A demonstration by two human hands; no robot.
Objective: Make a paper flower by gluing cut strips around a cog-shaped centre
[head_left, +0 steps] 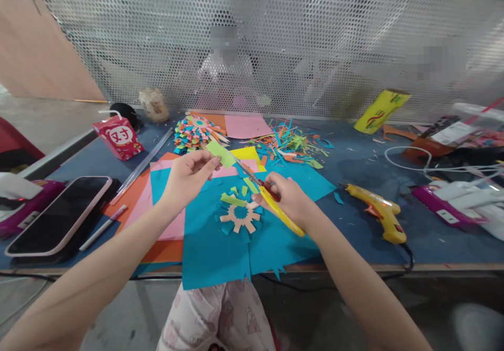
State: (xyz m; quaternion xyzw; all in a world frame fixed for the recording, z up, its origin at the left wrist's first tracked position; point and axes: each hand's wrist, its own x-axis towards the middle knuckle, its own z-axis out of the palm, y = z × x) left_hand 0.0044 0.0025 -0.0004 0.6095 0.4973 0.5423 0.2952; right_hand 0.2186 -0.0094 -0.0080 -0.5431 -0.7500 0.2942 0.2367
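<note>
**Light green paper in a pinch, scissors beside it**

The left hand (192, 174) pinched a green paper piece (221, 153) by one end, thumb against fingers, above the blue sheet (212, 251) and beyond the pale paper ring (241, 222). The right hand (290, 196) was closed round the handles of the yellow scissors (279, 210), whose blades pointed toward the piece.

The piece looked very light and bendy — likely to crease or tear under a hard squeeze — so a gentle hold at one end seemed best. The scissors looked stiff and heavier, better taken by the handles.

Whether the blades touched the paper could not be told; the right hand partly hid the handles, and some left fingertips were obscured.
</note>
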